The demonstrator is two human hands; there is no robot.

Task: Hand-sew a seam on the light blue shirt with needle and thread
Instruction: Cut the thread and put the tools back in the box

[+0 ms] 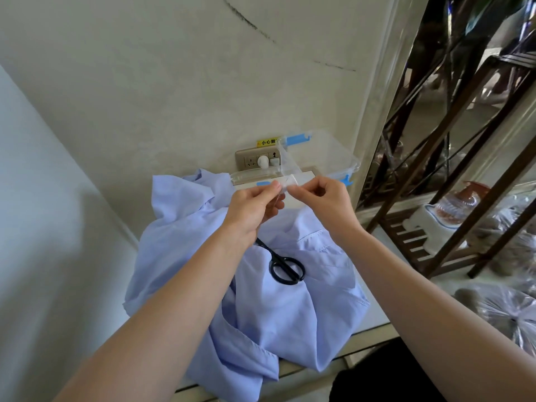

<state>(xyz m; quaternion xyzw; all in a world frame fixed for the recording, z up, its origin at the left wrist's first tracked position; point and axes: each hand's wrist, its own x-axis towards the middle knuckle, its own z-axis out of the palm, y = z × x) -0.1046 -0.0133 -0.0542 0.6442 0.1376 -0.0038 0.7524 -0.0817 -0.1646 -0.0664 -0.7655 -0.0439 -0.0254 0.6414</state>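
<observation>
Wall (174, 82): pale plaster with dark scuffs, rising behind the light blue shirt.
Light blue shirt (290, 309): crumpled heap on the bench (377, 274). Its long axis runs from the wall toward the person, collar end at the wall and near end draped over the bench edge.
Wooden shelf (435, 181): right of the shirt, with tied plastic bags (507, 314) beside it.
Clear box (348, 162): blue latches, just behind the shirt's far end, against the wall.
Left hand (252, 210): above the shirt's far half, fingertips pinching a small clear item (282, 185).
Right hand (324, 201): level with the left hand, pinching the same item from the other side. What the item is, cannot tell.
Scissors (272, 254): black, lying on the shirt's middle, with the loops toward the person and the blades aimed at the left wrist, tips hidden beneath it.
Wall socket (258, 161): just past the collar.
</observation>
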